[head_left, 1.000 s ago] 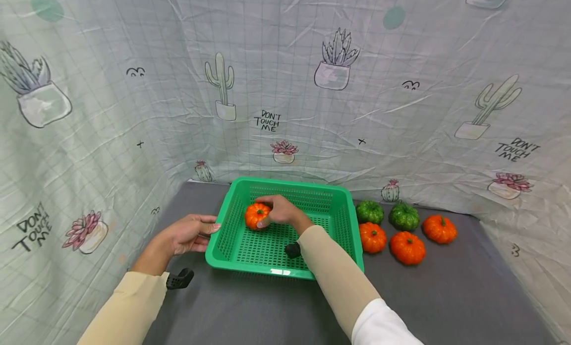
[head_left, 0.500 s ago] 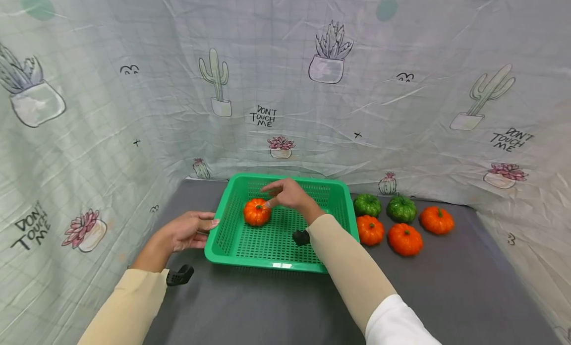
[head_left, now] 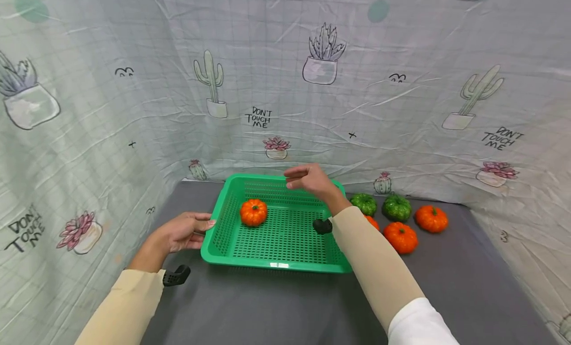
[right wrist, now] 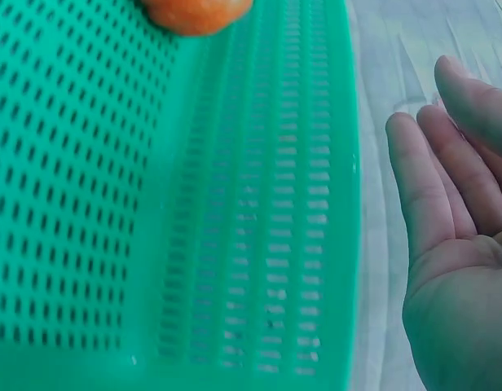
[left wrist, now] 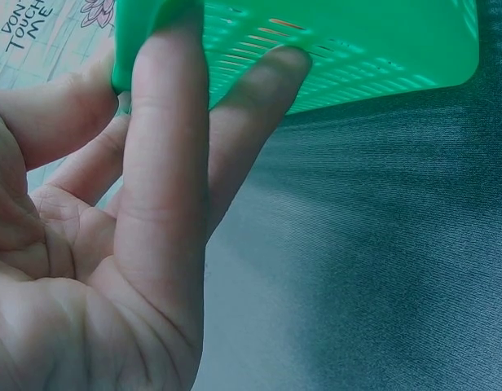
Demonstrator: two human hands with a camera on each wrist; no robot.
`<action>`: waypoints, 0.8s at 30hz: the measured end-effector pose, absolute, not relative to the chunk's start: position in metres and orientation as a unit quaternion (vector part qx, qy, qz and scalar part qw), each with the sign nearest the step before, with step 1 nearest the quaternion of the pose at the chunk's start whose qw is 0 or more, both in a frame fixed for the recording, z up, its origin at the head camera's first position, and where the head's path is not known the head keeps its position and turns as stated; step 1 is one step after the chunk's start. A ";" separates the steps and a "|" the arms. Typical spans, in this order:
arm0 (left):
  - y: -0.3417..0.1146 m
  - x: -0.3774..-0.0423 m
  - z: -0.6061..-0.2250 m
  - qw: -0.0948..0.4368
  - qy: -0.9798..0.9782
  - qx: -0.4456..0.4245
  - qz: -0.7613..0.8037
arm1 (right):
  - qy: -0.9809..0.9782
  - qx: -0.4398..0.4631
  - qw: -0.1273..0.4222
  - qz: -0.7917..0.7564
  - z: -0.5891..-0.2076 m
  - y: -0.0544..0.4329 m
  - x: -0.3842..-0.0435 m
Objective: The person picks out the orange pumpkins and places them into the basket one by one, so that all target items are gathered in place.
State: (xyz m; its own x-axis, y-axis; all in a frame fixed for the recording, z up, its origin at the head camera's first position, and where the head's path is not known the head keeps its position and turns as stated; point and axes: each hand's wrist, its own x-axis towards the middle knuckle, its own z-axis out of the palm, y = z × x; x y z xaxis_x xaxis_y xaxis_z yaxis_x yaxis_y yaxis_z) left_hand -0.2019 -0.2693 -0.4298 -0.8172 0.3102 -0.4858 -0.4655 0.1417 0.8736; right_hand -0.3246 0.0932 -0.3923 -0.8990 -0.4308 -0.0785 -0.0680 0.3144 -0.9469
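A green plastic basket with slotted walls lies on the dark tabletop. One small orange pumpkin sits inside it, toward the left. My left hand pinches the basket's left rim, thumb on top and fingers against the outer wall; the left wrist view shows these fingers up close. My right hand hovers over the back rim, holding nothing, its fingers nearly straight. The right wrist view has this hand apart from the basket wall, and part of the orange pumpkin at the top.
Right of the basket stand two green pumpkins, one at the back and its neighbour. Orange pumpkins sit in front and beside them, one partly behind my right sleeve. A printed cloth hangs behind and at the sides.
My right hand has let go of the orange pumpkin in the basket, then risen and moved right toward the back rim. The left hand keeps its hold on the rim.
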 end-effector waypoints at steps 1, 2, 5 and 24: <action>-0.270 -0.202 -0.430 0.297 0.696 -0.056 0.651 | 0.793 -0.159 0.158 -0.566 -0.391 0.097 -0.325; -0.270 -0.201 -0.430 0.297 0.697 -0.055 0.650 | 0.793 -0.161 0.154 -0.568 -0.391 0.100 -0.327; -0.270 -0.201 -0.431 0.296 0.699 -0.054 0.649 | 0.792 -0.158 0.143 -0.572 -0.388 0.111 -0.328; -0.270 -0.201 -0.430 0.299 0.695 -0.049 0.652 | 0.814 -0.118 0.097 -0.560 -0.374 0.203 -0.326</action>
State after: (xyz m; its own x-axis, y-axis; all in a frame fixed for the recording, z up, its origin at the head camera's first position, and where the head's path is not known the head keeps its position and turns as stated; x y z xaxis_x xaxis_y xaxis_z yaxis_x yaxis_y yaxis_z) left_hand -0.2008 -0.2702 -0.4301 -0.8162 0.3218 -0.4798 -0.4584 0.1448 0.8769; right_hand -0.3262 0.2030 -0.3744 -0.9535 -0.3003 -0.0263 -0.0830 0.3453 -0.9348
